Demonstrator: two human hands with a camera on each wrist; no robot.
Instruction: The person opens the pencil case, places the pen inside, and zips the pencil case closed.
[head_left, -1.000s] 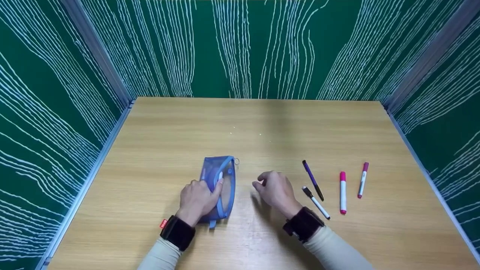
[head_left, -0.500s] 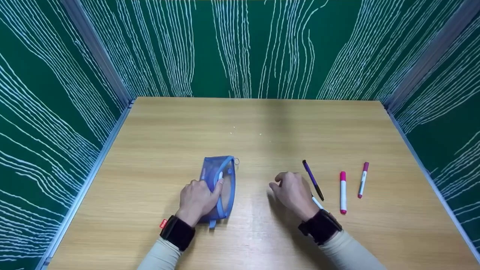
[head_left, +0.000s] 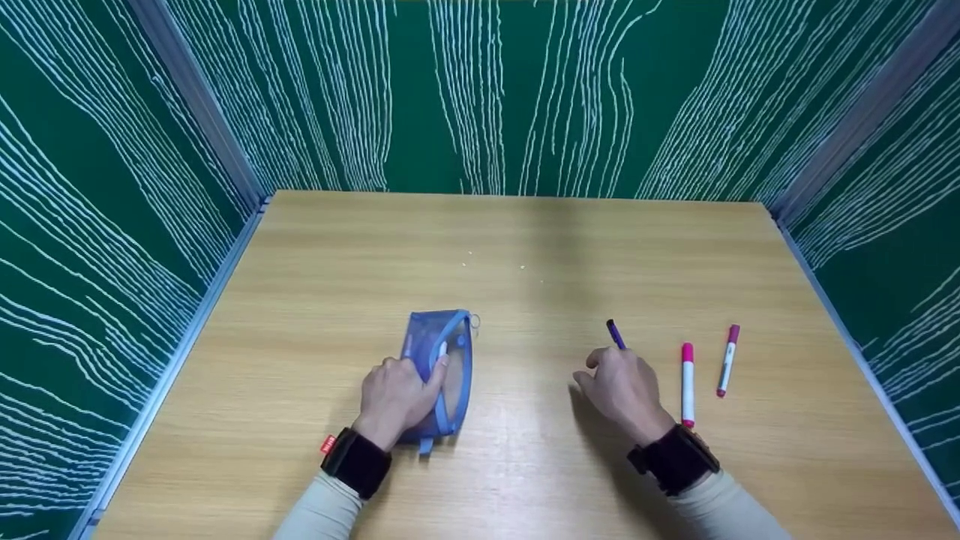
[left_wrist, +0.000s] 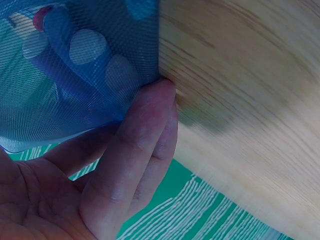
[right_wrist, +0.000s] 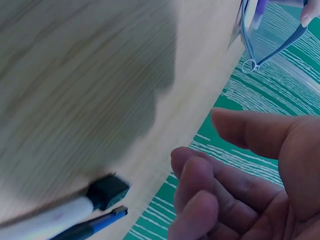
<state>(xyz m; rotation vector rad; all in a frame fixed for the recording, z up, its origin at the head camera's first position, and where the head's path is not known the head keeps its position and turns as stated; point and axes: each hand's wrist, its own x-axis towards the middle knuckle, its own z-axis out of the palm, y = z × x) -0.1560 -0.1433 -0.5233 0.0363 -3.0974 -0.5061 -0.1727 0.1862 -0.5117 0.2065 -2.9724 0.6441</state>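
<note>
A blue mesh pencil case (head_left: 422, 331) lies unzipped left of the table's middle. My left hand (head_left: 394, 397) grips it, thumb at the opening. Through the mesh in the left wrist view, several round-ended markers (left_wrist: 88, 46) show inside. Over to the right, my right hand (head_left: 621, 386) hovers with loosely bent fingers and thumb apart, holding nothing. It hides most of a purple pen (head_left: 616, 334) in the head view. A white marker with a black cap (right_wrist: 55, 219) lies below this hand in the right wrist view, beside the dark pen (right_wrist: 90, 227).
Right of that hand, a white marker with a pink cap (head_left: 688, 382) and a slimmer marker with a magenta cap (head_left: 727, 361) lie apart on the wooden table (head_left: 375, 247). Green panels (head_left: 409, 97) with white lines enclose the back and sides.
My right hand has moved right, away from the pencil case, and now covers the black-capped marker and part of the purple pen. My left hand and the case stay put.
</note>
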